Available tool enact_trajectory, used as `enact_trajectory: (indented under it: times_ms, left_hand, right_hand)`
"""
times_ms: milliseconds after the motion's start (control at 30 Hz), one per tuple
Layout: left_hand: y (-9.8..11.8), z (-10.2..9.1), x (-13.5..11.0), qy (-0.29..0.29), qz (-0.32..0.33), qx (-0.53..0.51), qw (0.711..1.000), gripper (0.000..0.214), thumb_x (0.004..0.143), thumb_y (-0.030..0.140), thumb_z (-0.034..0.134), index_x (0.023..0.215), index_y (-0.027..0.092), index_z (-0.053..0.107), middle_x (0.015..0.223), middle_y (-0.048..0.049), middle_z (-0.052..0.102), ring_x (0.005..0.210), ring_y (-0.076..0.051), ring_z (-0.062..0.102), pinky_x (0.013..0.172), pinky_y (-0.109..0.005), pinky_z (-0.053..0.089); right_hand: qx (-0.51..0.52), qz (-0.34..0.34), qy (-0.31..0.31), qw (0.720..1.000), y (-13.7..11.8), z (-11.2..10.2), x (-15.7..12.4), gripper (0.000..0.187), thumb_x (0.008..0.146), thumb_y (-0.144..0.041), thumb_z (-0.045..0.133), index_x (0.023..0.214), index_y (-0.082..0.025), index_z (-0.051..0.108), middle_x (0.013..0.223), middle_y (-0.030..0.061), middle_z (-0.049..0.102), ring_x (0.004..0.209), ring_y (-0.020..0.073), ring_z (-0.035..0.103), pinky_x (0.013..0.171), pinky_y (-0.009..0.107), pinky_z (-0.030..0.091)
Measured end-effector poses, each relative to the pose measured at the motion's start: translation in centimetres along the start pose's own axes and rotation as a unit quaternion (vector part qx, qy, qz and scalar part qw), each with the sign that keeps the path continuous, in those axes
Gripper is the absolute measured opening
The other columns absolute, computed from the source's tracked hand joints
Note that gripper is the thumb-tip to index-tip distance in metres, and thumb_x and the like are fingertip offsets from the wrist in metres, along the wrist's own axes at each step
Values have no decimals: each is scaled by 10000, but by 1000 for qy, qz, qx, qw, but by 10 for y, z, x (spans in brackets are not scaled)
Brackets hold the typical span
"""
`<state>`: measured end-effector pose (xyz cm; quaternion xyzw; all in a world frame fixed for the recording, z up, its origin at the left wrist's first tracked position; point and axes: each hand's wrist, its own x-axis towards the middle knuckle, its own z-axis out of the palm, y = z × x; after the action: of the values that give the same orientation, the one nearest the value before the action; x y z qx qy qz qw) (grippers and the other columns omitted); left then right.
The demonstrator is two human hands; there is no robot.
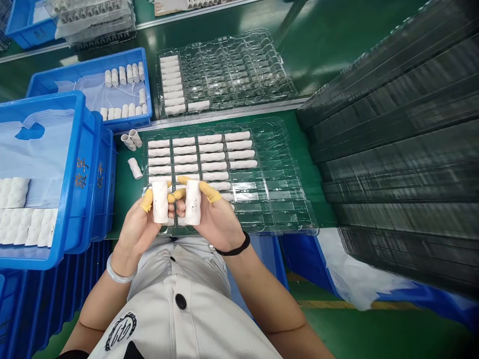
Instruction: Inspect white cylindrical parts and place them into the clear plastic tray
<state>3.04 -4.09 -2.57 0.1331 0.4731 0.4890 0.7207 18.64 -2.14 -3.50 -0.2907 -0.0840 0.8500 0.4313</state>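
Observation:
In my left hand [140,224] I grip a white ceramic tube [160,202], held upright between thumb and fingers. My right hand [215,219] pinches another white ceramic tube [193,203], with dark markings on its side. Yellow finger cots cover some fingertips on both hands. The two tubes stand side by side, a small gap between them, above the near part of a clear plastic tray [277,174]. Rows of similar white tubes [212,156] lie in that tray's slots, mostly in its left and middle columns. My hands hide some of the near slots.
Loose tubes [135,168] lie left of the tray. Blue bins [62,199] with white tubes stand at the left, another blue bin [145,85] behind. A second clear tray [239,70] holds tubes at its left. Tall stacked dark trays [392,149] rise at the right.

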Motion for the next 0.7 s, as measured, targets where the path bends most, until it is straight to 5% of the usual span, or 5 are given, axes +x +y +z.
enact_trajectory:
  times_ms: [233,500,700]
  left_hand:
    - [0,2,0,-34,-4,-34,999,321,939,389,628,1022,91,715,720,-58,628,610,-121,567,532,-210,493]
    - [-4,1,1,15,15,-1,1000,263,896,339,686,866,79,709,782,-100,673,675,-147,615,641,-254,544]
    - [-4,0,1,-38,16,-3,999,381,805,433,788,984,103,722,776,-56,642,624,-105,543,533,-195,477]
  right_hand:
    - [8,-30,-25,999,4,-7,0,229,854,-326,733,1000,-169,653,850,21,693,594,112,589,541,237,495]
    - [42,18,4,999,-2,1,0,340,1018,-275,359,1113,-138,656,863,57,712,730,141,649,746,294,556]
    - [32,-14,-26,999,3,-6,0,162,909,-280,619,1016,-162,649,843,27,714,742,148,671,723,288,566]
